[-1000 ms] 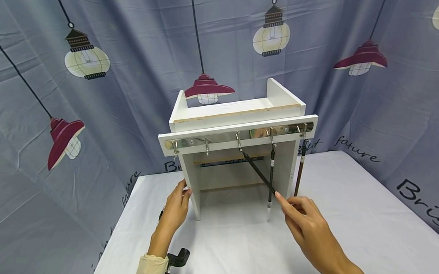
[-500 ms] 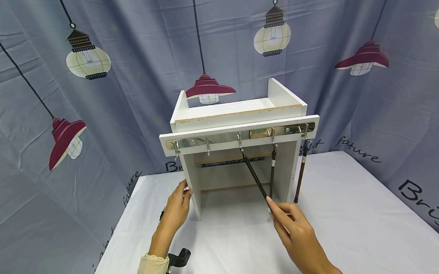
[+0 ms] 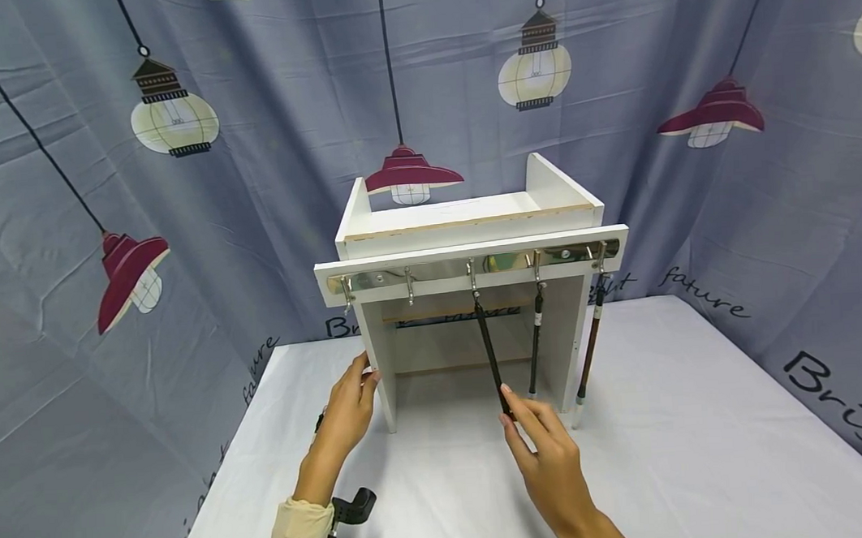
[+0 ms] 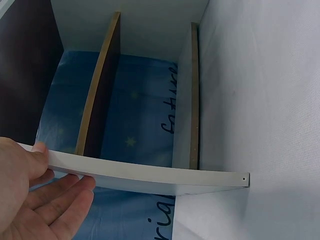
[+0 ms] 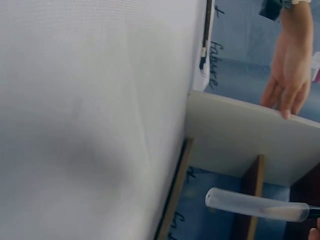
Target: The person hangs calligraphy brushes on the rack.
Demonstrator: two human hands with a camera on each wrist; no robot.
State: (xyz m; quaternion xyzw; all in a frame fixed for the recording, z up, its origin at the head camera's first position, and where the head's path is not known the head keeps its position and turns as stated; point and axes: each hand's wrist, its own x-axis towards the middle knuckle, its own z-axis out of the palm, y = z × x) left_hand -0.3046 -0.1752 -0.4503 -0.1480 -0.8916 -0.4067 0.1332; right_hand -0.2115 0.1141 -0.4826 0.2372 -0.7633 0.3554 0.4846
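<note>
In the head view a dark calligraphy brush (image 3: pixel 488 347) hangs from the middle hook of a white wooden shelf unit (image 3: pixel 472 264). My right hand (image 3: pixel 551 466) pinches the brush's lower part between thumb and index finger. Its translucent cap (image 5: pixel 250 204), pale bristles inside, shows in the right wrist view. My left hand (image 3: pixel 347 411) holds the unit's left side panel (image 4: pixel 150 172), thumb at the front edge and other fingers along the outer face. To the right hang a black brush (image 3: pixel 536 341) and a brown-handled brush (image 3: pixel 590 346), each on its own hook.
Two hooks on the left of the metal hook strip (image 3: pixel 391 278) hold nothing. A white cloth (image 3: pixel 703 433) covers the table. A blue-grey curtain (image 3: pixel 286 146) printed with lamps surrounds it. In the right wrist view a dark stick (image 5: pixel 206 35) lies beyond the side panel.
My right hand has moved left with the brush's lower end, so the brush now hangs nearly upright rather than slanting right. The left hand has kept its place.
</note>
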